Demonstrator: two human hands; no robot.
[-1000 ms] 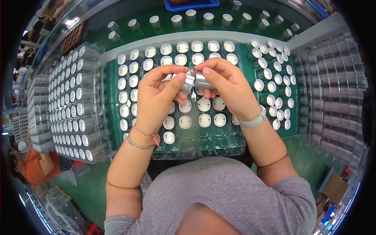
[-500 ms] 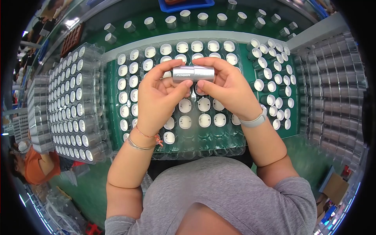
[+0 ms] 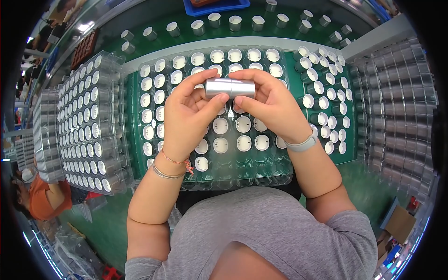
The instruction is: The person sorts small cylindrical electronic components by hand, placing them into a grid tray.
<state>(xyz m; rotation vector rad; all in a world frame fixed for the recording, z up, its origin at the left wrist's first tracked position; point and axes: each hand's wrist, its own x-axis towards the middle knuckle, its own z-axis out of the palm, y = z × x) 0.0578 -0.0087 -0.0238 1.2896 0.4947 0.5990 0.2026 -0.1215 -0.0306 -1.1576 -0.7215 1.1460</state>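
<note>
Both hands hold a silver metallic cylinder (image 3: 230, 87) level above a clear plastic tray (image 3: 275, 170). A seam runs round the cylinder near its middle. My left hand (image 3: 189, 100) grips its left end with thumb and fingers. Around the right end, my right hand (image 3: 270, 102) is closed in the same way. In the tray below stand rows of silver cylinders with white ends (image 3: 220, 145) facing up; the hands hide some of them. Several pockets at the tray's near edge hold nothing.
Stacked trays of white-ended cylinders (image 3: 95, 114) rise on the left, stacked clear trays (image 3: 396, 116) on the right. Loose cylinders (image 3: 322, 119) stand right of the work tray. Beyond a pale rail (image 3: 205, 43), more stand on a green belt. Someone in orange (image 3: 46, 198) is at far left.
The cylinder in my hands has turned about its long axis, so the printing on its left part is out of sight. Cylinders and the blue tray beyond the rail have shifted left.
</note>
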